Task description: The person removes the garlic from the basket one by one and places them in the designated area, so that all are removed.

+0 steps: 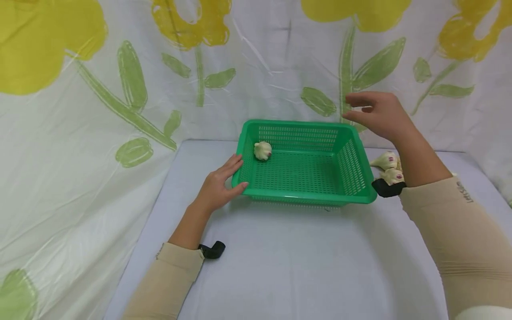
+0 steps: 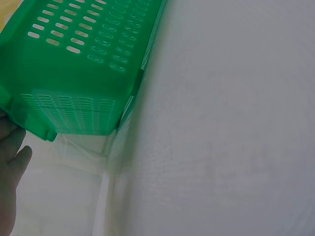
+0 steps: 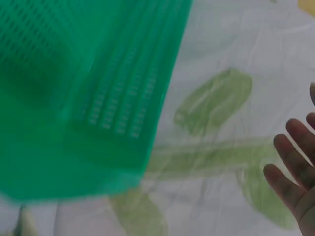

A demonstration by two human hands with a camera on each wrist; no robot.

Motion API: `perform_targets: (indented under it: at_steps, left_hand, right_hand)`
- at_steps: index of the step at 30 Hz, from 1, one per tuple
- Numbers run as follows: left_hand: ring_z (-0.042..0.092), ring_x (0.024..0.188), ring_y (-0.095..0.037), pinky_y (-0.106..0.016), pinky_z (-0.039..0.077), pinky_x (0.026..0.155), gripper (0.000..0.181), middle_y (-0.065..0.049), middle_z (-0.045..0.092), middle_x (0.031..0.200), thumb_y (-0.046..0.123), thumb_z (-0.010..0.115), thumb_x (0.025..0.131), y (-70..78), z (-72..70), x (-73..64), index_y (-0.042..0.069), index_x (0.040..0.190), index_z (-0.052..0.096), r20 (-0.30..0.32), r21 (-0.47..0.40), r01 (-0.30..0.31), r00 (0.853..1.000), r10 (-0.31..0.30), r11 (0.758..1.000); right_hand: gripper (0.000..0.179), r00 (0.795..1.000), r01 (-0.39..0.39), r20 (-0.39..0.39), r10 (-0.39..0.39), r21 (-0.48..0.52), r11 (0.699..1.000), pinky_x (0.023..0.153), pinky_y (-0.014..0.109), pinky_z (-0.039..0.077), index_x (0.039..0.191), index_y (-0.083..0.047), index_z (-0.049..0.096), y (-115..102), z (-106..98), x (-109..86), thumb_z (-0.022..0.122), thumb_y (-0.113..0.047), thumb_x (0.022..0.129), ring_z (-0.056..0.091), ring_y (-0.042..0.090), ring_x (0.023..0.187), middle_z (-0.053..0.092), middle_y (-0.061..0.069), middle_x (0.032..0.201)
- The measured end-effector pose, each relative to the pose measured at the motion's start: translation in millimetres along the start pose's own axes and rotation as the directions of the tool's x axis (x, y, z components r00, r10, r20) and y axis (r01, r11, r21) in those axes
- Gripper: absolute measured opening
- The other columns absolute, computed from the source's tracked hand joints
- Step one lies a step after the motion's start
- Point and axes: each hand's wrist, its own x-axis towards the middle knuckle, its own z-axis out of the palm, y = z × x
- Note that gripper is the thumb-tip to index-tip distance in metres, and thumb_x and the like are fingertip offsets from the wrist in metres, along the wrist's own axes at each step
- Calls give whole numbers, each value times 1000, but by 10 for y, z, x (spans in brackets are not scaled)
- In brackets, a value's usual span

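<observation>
A green plastic basket point(image 1: 300, 195) with slotted walls stands on the table. One garlic bulb point(image 1: 262, 151) lies in its far left corner. My left hand point(image 1: 218, 184) rests at the basket's left rim, thumb and fingers spread along it; in the left wrist view its fingertips point(image 2: 18, 160) show beside the rim, partly cut off. Raised above the right end of the basket is my right hand point(image 1: 378, 113), its fingers extended and nothing held. In the right wrist view the fingers point(image 3: 290, 147) are spread apart, away from the basket wall point(image 3: 123, 98).
Several garlic bulbs point(image 1: 390, 166) lie on the table right of the basket, partly hidden by the right forearm and its black wrist mount point(image 1: 388, 187). A white sheet with yellow flowers point(image 1: 192, 22) hangs behind the table point(image 1: 296, 258).
</observation>
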Motion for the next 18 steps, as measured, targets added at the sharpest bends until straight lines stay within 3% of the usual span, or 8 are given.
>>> perform_targets:
  at_steps: [10, 18]
  left_hand:
    - [33, 146, -18, -46, 38, 113, 65, -2, 39, 156, 32, 70, 90, 8, -9, 8, 8, 146, 48, 17, 1, 5, 1000, -5, 1000]
    - [32, 147, -17, -46, 38, 113, 64, -1, 39, 157, 34, 68, 91, -14, -20, 3, 8, 146, 48, 20, 15, 6, 1000, -6, 1000]
  right_hand:
    - [51, 984, 139, 104, -148, 87, 987, 103, 47, 48, 137, -12, 59, -329, 441, 392, 67, -37, 93, 58, 27, 122, 61, 13, 135]
    - [46, 974, 187, 88, -207, 194, 963, 95, 43, 51, 134, -12, 62, -471, 848, 637, 69, -31, 93, 64, 25, 115, 65, 11, 129]
